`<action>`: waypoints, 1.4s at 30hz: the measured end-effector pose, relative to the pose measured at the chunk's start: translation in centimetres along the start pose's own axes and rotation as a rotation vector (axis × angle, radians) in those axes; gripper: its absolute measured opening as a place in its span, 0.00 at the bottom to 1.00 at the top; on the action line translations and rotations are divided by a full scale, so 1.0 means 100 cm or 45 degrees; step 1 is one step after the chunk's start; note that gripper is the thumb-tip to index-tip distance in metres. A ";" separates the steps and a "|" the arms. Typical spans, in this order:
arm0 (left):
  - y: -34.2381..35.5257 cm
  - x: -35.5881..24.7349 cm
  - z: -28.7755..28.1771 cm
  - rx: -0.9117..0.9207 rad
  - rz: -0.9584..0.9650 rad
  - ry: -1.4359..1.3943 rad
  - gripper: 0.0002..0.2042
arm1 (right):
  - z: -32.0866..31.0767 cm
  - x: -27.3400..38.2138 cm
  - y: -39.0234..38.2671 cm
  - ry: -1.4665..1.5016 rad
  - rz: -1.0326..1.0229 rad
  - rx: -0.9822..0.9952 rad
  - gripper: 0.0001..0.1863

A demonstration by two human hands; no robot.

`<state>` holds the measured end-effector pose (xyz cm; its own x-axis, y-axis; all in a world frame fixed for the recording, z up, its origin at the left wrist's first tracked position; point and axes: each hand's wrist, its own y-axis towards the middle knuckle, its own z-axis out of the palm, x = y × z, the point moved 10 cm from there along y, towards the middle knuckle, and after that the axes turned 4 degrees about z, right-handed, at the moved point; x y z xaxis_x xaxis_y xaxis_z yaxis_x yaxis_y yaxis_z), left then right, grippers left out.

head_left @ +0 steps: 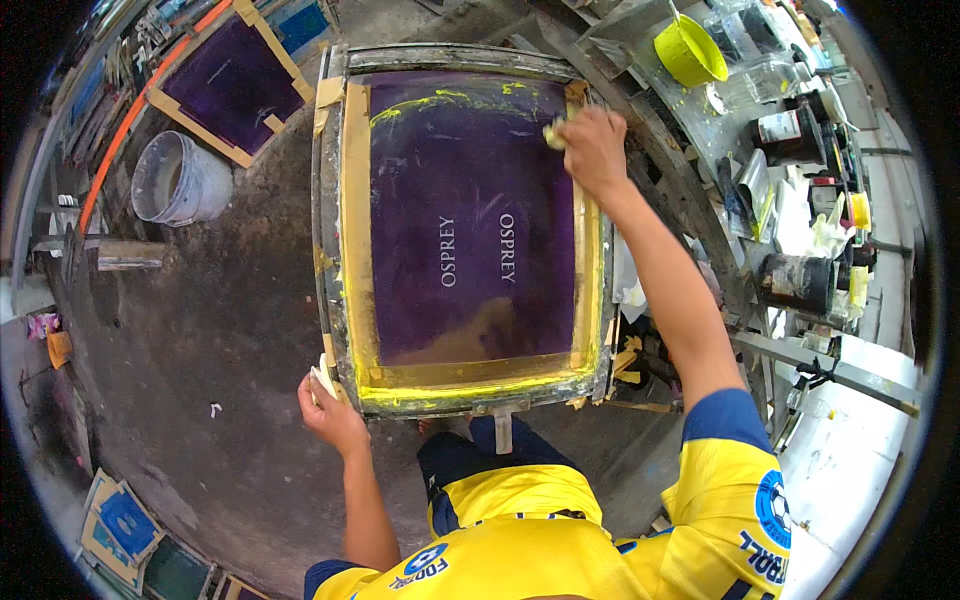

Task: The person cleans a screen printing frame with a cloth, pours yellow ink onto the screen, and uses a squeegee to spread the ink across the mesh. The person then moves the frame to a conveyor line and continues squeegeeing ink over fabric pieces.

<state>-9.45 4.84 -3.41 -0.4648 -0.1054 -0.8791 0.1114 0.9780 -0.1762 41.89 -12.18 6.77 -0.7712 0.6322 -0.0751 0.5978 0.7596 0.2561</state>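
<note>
While a purple screen-printing frame [465, 230] is gripped at its near-left corner by the left hand [330, 408], a yellow-stained rag [553, 133] is pinched at its far-right corner by the right hand [595, 150].

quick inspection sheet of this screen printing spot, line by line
surface: dark stained concrete floor
job's things: purple-meshed wooden printing screen, yellow ink along its taped edges; small yellowed wiping pad
clutter: grey plastic bucket, yellow tub, dark ink jars on the right bench
grippers: left hand grips the frame's near corner; right hand presses the pad on the mesh
cables: nothing seen
surroundings: spare framed screens leaning around
</note>
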 end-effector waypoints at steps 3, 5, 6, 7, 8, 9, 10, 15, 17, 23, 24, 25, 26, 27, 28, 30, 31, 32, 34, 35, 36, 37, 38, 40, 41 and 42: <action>-0.001 0.007 -0.003 -0.032 -0.026 0.019 0.13 | -0.012 0.031 -0.063 0.245 -0.041 0.057 0.13; -0.001 0.004 0.000 -0.032 -0.052 -0.070 0.13 | -0.018 0.023 -0.048 0.198 0.038 0.085 0.14; -0.003 0.004 0.001 -0.026 -0.070 -0.105 0.13 | -0.017 0.017 -0.030 0.180 0.073 0.062 0.14; -0.002 0.000 0.001 -0.016 -0.042 -0.076 0.13 | -0.017 0.012 -0.023 0.162 0.107 0.039 0.14; 0.000 -0.002 0.000 -0.022 -0.015 -0.044 0.12 | -0.013 0.017 -0.024 0.170 0.056 0.043 0.14; 0.001 -0.004 0.000 -0.027 0.012 -0.013 0.12 | -0.007 0.022 -0.030 0.177 0.006 0.047 0.14; 0.000 -0.001 -0.001 -0.040 0.006 -0.007 0.12 | -0.003 0.028 -0.039 0.184 -0.044 0.050 0.14; -0.001 0.006 -0.001 -0.003 -0.063 -0.084 0.12 | -0.021 0.036 -0.026 0.097 -0.067 -0.056 0.12; -0.004 0.004 -0.002 -0.038 -0.054 -0.057 0.13 | -0.017 0.035 -0.043 0.075 -0.030 -0.016 0.12; -0.005 0.009 -0.004 -0.055 -0.074 -0.021 0.13 | -0.011 0.027 -0.028 0.168 0.003 -0.056 0.12; -0.004 0.008 -0.001 -0.051 -0.071 -0.011 0.14 | -0.006 0.038 -0.010 0.197 -0.027 -0.107 0.12; -0.003 0.005 0.002 -0.050 -0.058 -0.035 0.13 | -0.002 0.058 0.007 0.233 -0.066 -0.162 0.11; -0.003 0.002 0.001 -0.048 -0.049 -0.051 0.13 | 0.003 0.088 0.017 0.314 -0.102 -0.178 0.09; -0.003 0.000 0.000 -0.052 -0.042 -0.066 0.13 | 0.005 0.122 0.024 0.345 -0.117 -0.168 0.09; -0.006 0.003 0.002 -0.031 -0.072 -0.057 0.13 | 0.006 0.151 0.023 0.495 -0.192 -0.249 0.09; -0.001 0.017 -0.005 -0.034 -0.133 -0.033 0.13 | 0.002 0.173 0.024 0.501 -0.220 -0.158 0.10; -0.001 0.011 -0.005 -0.020 -0.050 0.057 0.13 | 0.000 0.162 0.029 0.450 -0.190 -0.117 0.10; -0.001 0.010 -0.007 -0.050 -0.018 0.091 0.13 | 0.000 0.140 0.030 0.400 -0.160 -0.068 0.10; -0.002 -0.009 -0.004 -0.052 -0.034 0.085 0.13 | 0.021 0.072 0.035 0.441 0.054 -0.101 0.10; -0.002 -0.003 -0.005 -0.054 -0.040 0.081 0.12 | 0.022 0.071 0.037 0.369 0.067 -0.125 0.10; -0.002 0.002 -0.004 -0.052 -0.046 0.078 0.12 | 0.018 0.076 0.042 0.295 0.081 -0.147 0.10; -0.001 0.005 -0.002 -0.033 -0.043 0.034 0.12 | 0.020 0.093 0.055 0.293 0.049 -0.162 0.10; -0.001 0.008 0.000 -0.021 -0.098 0.023 0.12 | 0.022 0.119 0.067 0.297 0.022 -0.167 0.10; -0.002 0.005 0.000 -0.013 -0.076 -0.047 0.12 | 0.024 0.180 0.045 0.427 -0.094 -0.141 0.11; -0.003 0.011 0.000 -0.007 -0.052 -0.061 0.12 | 0.018 0.206 0.035 0.540 -0.175 -0.171 0.11; -0.002 0.012 0.001 -0.014 -0.062 -0.050 0.13 | 0.009 0.230 0.029 0.640 -0.259 -0.216 0.11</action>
<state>-9.88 4.50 -4.46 -0.4345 -0.1600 -0.8863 0.0799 0.9734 -0.2148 26.13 4.69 4.91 -0.9014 0.2938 0.3180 0.4147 0.7970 0.4391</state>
